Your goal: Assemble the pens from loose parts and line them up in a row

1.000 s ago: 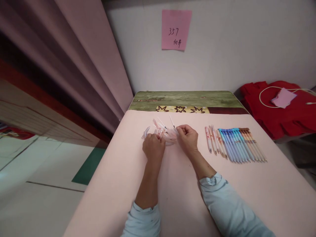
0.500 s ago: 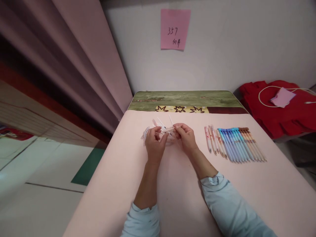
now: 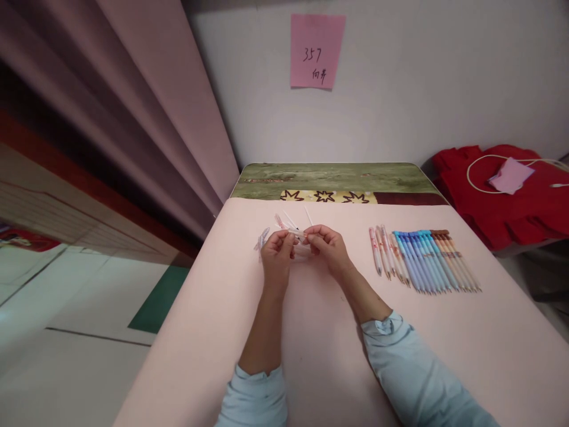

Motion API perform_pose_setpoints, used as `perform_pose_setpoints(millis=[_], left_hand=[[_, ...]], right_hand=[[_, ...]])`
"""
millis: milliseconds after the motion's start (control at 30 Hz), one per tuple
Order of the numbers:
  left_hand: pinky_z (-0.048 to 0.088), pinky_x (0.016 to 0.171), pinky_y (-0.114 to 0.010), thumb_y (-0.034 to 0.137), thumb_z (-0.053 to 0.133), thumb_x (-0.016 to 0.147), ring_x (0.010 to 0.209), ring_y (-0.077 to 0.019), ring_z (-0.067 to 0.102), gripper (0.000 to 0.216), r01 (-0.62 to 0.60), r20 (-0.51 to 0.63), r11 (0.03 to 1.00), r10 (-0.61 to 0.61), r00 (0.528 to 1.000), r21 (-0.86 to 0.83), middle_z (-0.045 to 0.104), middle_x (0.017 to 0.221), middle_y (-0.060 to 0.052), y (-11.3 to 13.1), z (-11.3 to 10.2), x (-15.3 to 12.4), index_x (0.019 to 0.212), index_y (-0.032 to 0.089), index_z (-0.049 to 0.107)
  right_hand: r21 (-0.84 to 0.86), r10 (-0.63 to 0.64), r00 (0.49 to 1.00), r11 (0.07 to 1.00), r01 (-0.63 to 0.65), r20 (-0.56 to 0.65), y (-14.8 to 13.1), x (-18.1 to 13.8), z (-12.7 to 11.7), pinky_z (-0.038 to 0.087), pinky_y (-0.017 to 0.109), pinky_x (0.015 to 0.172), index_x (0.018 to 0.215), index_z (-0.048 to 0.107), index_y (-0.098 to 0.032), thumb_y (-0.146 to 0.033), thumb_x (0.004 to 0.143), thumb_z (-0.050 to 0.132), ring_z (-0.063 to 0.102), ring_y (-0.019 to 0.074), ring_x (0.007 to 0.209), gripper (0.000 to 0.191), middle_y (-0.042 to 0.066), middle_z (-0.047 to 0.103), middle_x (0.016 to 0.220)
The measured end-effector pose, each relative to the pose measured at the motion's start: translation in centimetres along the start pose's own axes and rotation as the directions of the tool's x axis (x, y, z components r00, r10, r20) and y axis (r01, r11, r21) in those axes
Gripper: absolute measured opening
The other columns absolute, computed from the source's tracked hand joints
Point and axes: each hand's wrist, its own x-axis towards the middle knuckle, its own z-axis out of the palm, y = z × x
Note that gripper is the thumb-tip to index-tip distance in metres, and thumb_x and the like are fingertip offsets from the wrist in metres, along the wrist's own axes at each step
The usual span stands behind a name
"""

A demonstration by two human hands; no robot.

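Observation:
My left hand (image 3: pixel 276 258) and my right hand (image 3: pixel 331 248) meet above the far middle of the table, fingertips pinched on the two ends of a pale, see-through pen barrel (image 3: pixel 297 233). Its details are too small to make out. Behind and beneath the fingers lie thin white pen refills (image 3: pixel 308 216), some with dark parts. A clear barrel with pink print (image 3: pixel 280 221) rests just beyond my left fingers. More clear pen parts (image 3: pixel 261 242) lie to the left of that hand, partly covered by it.
To the right, a row of several pens (image 3: pixel 422 261) lies side by side, in white-pink, blue and brown. The table (image 3: pixel 320 356) has a pale pink cover and a green far end (image 3: pixel 329 176). Red cloth (image 3: pixel 502 201) with a white cable sits beyond its right edge.
My two hands have come closer together, and the left fingers have closed on the barrel. My right hand has shifted slightly toward the left. The pen row has not moved.

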Motion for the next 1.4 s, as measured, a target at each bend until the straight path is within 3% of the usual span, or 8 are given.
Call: perform_pose_setpoints(millis=[200,300,433,567,767,933,1267,1400], left_hand=[[0.038,0.047,-0.019,0.030,0.076,0.073,0.048,-0.0059,0.047,0.019,0.036,-0.029,0.995,-0.038,0.999,-0.096,0.064,0.067,0.000,0.0,-0.1,0.2,0.078,0.015,0.065],[0.041,0.049,-0.020,0.030,0.074,0.074,0.049,-0.0073,0.051,0.019,0.068,-0.089,0.966,-0.093,0.992,-0.248,0.067,0.070,-0.002,0.2,-0.6,0.5,0.078,0.015,0.062],[0.046,0.053,-0.019,0.025,0.066,0.080,0.054,-0.0072,0.057,0.013,0.118,-0.198,0.861,-0.244,0.949,-0.494,0.072,0.081,-0.007,0.8,-2.1,1.4,0.076,0.014,0.061],[0.048,0.056,-0.015,0.019,0.061,0.083,0.055,-0.0040,0.057,0.010,0.139,-0.238,0.806,-0.328,0.914,-0.576,0.073,0.082,-0.007,1.0,-2.6,1.7,0.076,0.013,0.061],[0.053,0.055,-0.025,0.036,0.072,0.076,0.055,-0.0100,0.061,0.028,0.127,-0.150,0.943,-0.180,0.972,-0.308,0.073,0.081,-0.009,0.4,-1.2,0.8,0.081,0.015,0.055],[0.053,0.054,-0.025,0.040,0.072,0.075,0.054,-0.0103,0.061,0.033,0.162,-0.093,0.957,-0.189,0.978,-0.241,0.074,0.086,-0.011,0.5,-0.8,0.4,0.083,0.015,0.052],[0.044,0.046,-0.021,0.041,0.072,0.075,0.052,-0.0119,0.062,0.033,0.187,-0.006,0.973,-0.190,0.982,-0.135,0.073,0.081,-0.007,0.1,-0.4,0.3,0.085,0.016,0.053],[0.044,0.047,-0.022,0.043,0.072,0.074,0.053,-0.0105,0.060,0.035,0.141,-0.106,0.984,-0.152,0.983,-0.105,0.073,0.087,-0.009,0.0,-0.9,0.6,0.089,0.016,0.055]], right_hand=[[-0.119,-0.045,0.999,0.992,0.048,0.026,0.1,-0.1,0.1,0.038,0.024,0.051,0.083,0.071,-0.018,-0.044,0.080,0.068,0.047,0.0097,0.051,0.027,0.000,0.064,0.067],[-0.158,-0.114,0.986,0.983,0.095,-0.122,0.6,0.2,-0.4,0.038,0.024,0.051,0.080,0.071,-0.017,-0.048,0.084,0.063,0.047,0.0099,0.051,0.032,0.001,0.064,0.067],[-0.207,-0.200,0.893,0.971,0.124,-0.404,1.4,0.9,-1.5,0.039,0.024,0.053,0.078,0.069,-0.016,-0.050,0.085,0.060,0.045,0.0096,0.051,0.036,0.001,0.064,0.068],[-0.243,-0.215,0.852,0.964,0.108,-0.476,1.7,1.2,-2.1,0.039,0.024,0.054,0.080,0.068,-0.015,-0.052,0.086,0.057,0.044,0.0104,0.052,0.039,0.002,0.063,0.068],[-0.276,-0.224,0.901,0.953,0.123,-0.371,1.0,0.7,-1.6,0.040,0.025,0.054,0.079,0.069,-0.017,-0.050,0.086,0.059,0.046,0.0114,0.053,0.035,0.002,0.064,0.069],[-0.314,-0.161,0.983,0.941,0.126,-0.089,0.8,0.2,-0.7,0.038,0.024,0.051,0.084,0.073,-0.019,-0.046,0.077,0.072,0.048,0.0114,0.053,0.028,0.000,0.064,0.067],[-0.522,-0.231,0.963,0.810,0.268,0.136,1.2,-0.1,-0.1,0.044,0.026,0.060,0.092,0.075,-0.023,-0.041,0.084,0.068,0.057,0.0140,0.062,0.021,0.003,0.072,0.083],[-0.684,-0.294,0.956,0.699,0.209,-0.009,0.0,0.2,-1.5,0.043,0.027,0.061,0.090,0.076,-0.024,-0.042,0.085,0.064,0.056,0.0154,0.062,0.023,0.003,0.071,0.078]])
